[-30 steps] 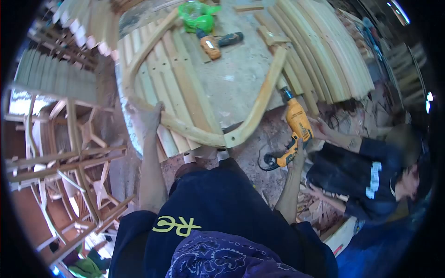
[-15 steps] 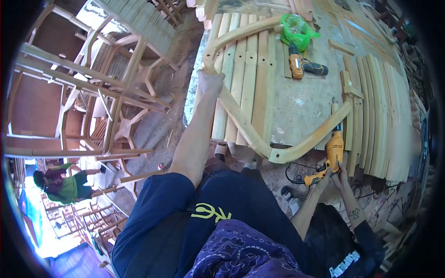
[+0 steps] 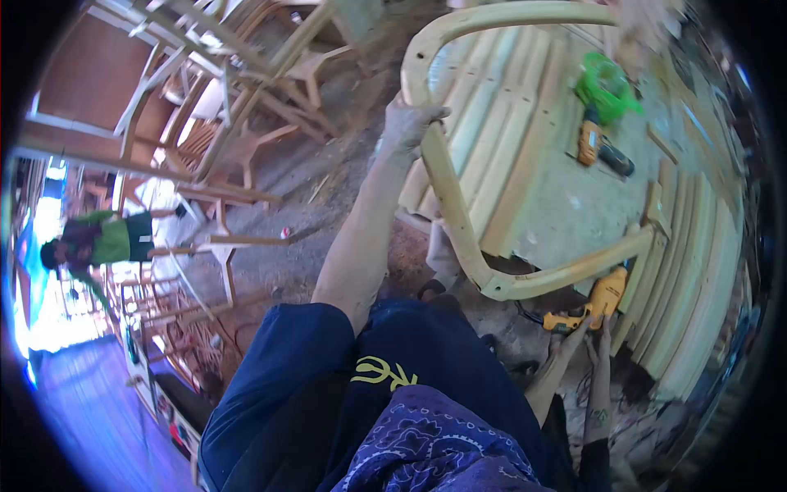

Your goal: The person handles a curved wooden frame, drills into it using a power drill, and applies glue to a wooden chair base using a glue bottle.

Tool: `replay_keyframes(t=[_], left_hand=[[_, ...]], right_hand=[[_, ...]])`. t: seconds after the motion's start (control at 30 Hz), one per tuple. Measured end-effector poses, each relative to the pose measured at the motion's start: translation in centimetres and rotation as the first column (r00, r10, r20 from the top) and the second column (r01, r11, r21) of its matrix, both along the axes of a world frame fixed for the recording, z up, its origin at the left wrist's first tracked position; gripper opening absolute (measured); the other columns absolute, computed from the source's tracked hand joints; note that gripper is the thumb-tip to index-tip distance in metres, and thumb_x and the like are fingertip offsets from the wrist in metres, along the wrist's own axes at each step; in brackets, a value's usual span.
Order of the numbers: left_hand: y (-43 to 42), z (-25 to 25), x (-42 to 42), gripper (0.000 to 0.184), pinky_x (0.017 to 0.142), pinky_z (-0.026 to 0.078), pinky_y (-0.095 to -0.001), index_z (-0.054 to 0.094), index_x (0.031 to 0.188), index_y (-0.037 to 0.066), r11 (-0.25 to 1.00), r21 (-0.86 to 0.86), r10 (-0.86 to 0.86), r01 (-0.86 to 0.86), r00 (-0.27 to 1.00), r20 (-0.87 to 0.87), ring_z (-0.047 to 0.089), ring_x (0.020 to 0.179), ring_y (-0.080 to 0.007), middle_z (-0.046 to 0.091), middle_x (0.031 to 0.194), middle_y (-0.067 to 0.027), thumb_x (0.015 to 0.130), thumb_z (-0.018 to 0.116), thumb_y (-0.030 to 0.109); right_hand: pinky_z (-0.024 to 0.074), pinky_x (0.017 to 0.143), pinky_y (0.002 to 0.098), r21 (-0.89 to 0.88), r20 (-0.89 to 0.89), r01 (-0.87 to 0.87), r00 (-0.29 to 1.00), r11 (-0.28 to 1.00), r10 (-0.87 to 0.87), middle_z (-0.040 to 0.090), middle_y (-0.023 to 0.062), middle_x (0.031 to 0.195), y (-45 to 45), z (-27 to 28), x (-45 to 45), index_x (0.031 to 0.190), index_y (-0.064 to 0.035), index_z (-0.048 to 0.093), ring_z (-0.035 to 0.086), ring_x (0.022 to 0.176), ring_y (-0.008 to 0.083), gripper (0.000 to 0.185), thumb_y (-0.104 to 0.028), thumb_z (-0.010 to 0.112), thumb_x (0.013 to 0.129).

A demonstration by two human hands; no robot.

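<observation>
My left hand [image 3: 410,125] reaches forward and is closed around the upper left side of a bent wooden frame [image 3: 449,190]. The frame has curved rails and corner joints with small holes. Its upper rail rises towards me above a row of wooden slats [image 3: 512,123] on the worktable. Its lower right end comes close to a second stack of slats [image 3: 684,271]. Near that end, a co-worker's hands [image 3: 586,332] hold a yellow corded drill [image 3: 607,295]. I do not see my right hand.
An orange and black cordless drill [image 3: 590,143] lies on the worktable [image 3: 557,197] beside a green plastic bag [image 3: 605,86]. Wooden chair frames [image 3: 246,102] stand on the left. A person in a green top [image 3: 111,242] is farther back. Wood dust covers the floor [image 3: 344,123].
The bent frame has risen and come closer to me, its upper rail swinging up with my left hand's grip. The view has shifted. The co-worker still holds the yellow drill by the frame's end.
</observation>
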State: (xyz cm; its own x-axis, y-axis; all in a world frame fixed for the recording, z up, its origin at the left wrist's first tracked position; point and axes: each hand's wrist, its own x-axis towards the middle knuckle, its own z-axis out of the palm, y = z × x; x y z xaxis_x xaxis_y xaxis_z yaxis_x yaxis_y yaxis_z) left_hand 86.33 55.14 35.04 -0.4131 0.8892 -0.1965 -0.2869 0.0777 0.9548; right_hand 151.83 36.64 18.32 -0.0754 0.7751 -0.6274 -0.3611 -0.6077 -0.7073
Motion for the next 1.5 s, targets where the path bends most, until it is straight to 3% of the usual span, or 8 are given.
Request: replay_keyframes(t=[0.27, 0.47, 0.67, 0.77, 0.9, 1.17, 1.37, 1.5], left_hand=[[-11.6, 4.0, -11.0, 0.041, 0.051, 0.058, -0.0363, 0.052, 0.104, -0.001, 0.937, 0.31, 0.166, -0.162, 0.986, 0.014, 0.065, 0.055, -0.0203, 0.064, 0.071, -0.0102, 0.074, 0.08, 0.0], [-24.9, 0.9, -18.6, 0.042, 0.05, 0.058, -0.0376, 0.051, 0.106, -0.002, 0.869, 0.283, 0.388, -0.405, 0.914, 0.119, 0.065, 0.055, -0.0219, 0.064, 0.076, -0.0124, 0.073, 0.078, 0.0], [-37.0, -5.8, -23.1, 0.031, 0.052, 0.058, -0.0398, 0.056, 0.101, -0.002, 0.781, 0.142, 0.566, -0.609, 0.785, 0.253, 0.064, 0.056, -0.0242, 0.062, 0.074, -0.0116, 0.077, 0.072, 0.006], [-41.3, -5.7, -22.5, 0.026, 0.055, 0.058, -0.0419, 0.058, 0.099, -0.001, 0.722, 0.086, 0.613, -0.687, 0.692, 0.381, 0.064, 0.057, -0.0257, 0.062, 0.073, -0.0124, 0.078, 0.069, 0.008], [-44.9, -11.4, -22.3, 0.025, 0.056, 0.058, -0.0442, 0.058, 0.098, 0.0, 0.601, 0.016, 0.676, -0.799, 0.519, 0.522, 0.064, 0.059, -0.0265, 0.061, 0.076, -0.0143, 0.08, 0.071, 0.011], [-51.4, -20.1, -16.7, 0.034, 0.06, 0.061, -0.0464, 0.053, 0.107, 0.003, 0.489, -0.181, 0.626, -0.854, 0.199, 0.754, 0.062, 0.063, -0.0264, 0.057, 0.08, -0.0106, 0.08, 0.073, 0.009], [-54.3, -23.6, -8.2, 0.038, 0.063, 0.06, -0.0428, 0.052, 0.111, 0.003, 0.434, -0.346, 0.635, -0.832, 0.01, 0.772, 0.063, 0.066, -0.0248, 0.058, 0.084, -0.0105, 0.081, 0.073, 0.012], [-56.3, -26.6, -3.8, 0.048, 0.068, 0.061, -0.0442, 0.052, 0.118, 0.001, 0.457, -0.362, 0.596, -0.813, -0.023, 0.803, 0.066, 0.073, -0.0271, 0.06, 0.087, -0.0115, 0.085, 0.074, 0.029]], right_hand=[[0.0488, 0.099, 0.0451, 0.126, 0.311, -0.121, 0.947, 0.985, 0.076, 0.057, 0.0105, 0.141, 1.4, -0.3, 0.9, 0.148, -0.0081, 0.045, 0.056, 0.128, 0.0236, 0.063, -0.053, 0.053, 0.103], [0.0423, 0.106, 0.0486, 0.27, 0.742, 0.287, 0.547, 0.919, -0.389, 0.054, 0.0141, 0.141, -2.6, 4.8, -14.6, 0.147, -0.0022, 0.042, 0.054, 0.128, 0.0277, 0.079, -0.064, 0.052, 0.099], [0.0373, 0.113, 0.0496, 0.3, 0.037, -0.21, 0.977, 0.93, 0.209, 0.053, 0.0185, 0.14, -6.4, 11.8, -31.4, 0.146, 0.0044, 0.041, 0.053, 0.127, 0.0326, 0.097, -0.077, 0.043, 0.095], [0.0426, 0.108, 0.0475, 0.508, -0.278, -0.415, 0.75, 0.755, 0.599, 0.057, 0.0162, 0.131, -8.7, 17.4, -40.7, 0.142, 0.0023, 0.046, 0.056, 0.118, 0.0299, 0.091, -0.075, 0.043, 0.095], [0.047, 0.098, 0.0404, 0.704, 0.215, -0.588, 0.711, 0.399, 0.669, 0.058, 0.0116, 0.122, -7.9, 19.5, -45.6, 0.133, 0.0024, 0.051, 0.056, 0.108, 0.0209, 0.073, -0.058, 0.064, 0.095], [0.0478, 0.103, 0.0428, 0.417, -0.005, -0.67, 0.674, 0.614, 0.739, 0.059, 0.0102, 0.125, -5.4, 14.7, -50.8, 0.143, -0.0087, 0.046, 0.058, 0.117, 0.0251, 0.072, -0.049, 0.073, 0.091], [0.0446, 0.107, 0.0486, 0.525, -0.175, -0.819, 0.161, 0.231, 0.971, 0.058, 0.0131, 0.126, -9.4, 21.0, -58.7, 0.146, -0.0013, 0.038, 0.056, 0.121, 0.0305, 0.104, -0.064, 0.08, 0.076], [0.0497, 0.101, 0.0494, 0.608, -0.266, -0.781, -0.031, 0.143, 0.963, 0.061, 0.013, 0.108, -12.9, 20.9, -64.5, 0.139, 0.0, 0.039, 0.062, 0.11, 0.0308, 0.069, -0.031, 0.076, 0.089]])
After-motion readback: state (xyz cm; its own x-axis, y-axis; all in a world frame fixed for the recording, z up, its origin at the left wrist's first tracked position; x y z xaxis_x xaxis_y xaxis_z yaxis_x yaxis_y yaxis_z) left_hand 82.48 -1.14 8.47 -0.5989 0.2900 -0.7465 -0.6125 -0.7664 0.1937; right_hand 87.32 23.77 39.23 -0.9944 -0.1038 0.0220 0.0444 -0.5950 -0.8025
